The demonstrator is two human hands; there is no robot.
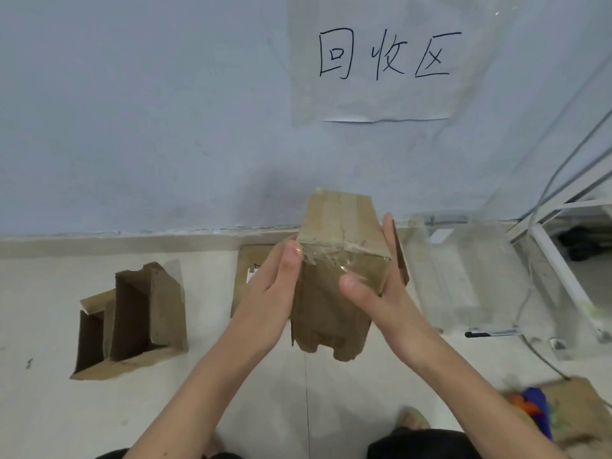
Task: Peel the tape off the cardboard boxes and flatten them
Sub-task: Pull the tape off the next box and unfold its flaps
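Gripping one taped box (341,226), two hands (271,293); two open boxes (132,319) aside.

Supporting surface: pale, off-white floor (49,293), meeting a light blue-grey wall at 12 o'clock.

Items lying directly on it:
- At 9 o'clock, an open brown cardboard box with inner dividers (132,323), flaps raised, tilted.
- Near centre, toward 12 o'clock, a flat brown cardboard sheet bearing a white label (253,270), largely hidden behind the hands.
- At 3 o'clock, a clear plastic storage bin (463,276), close to the wall.
- Just in front of the bin, a black marker pen (490,333).
- Beyond the bin at 3 o'clock, a white metal frame leg (559,270) with grey cables (536,349) trailing across the floor.
- At 5 o'clock, a brown cardboard piece with colourful objects (563,412); contents blurred.
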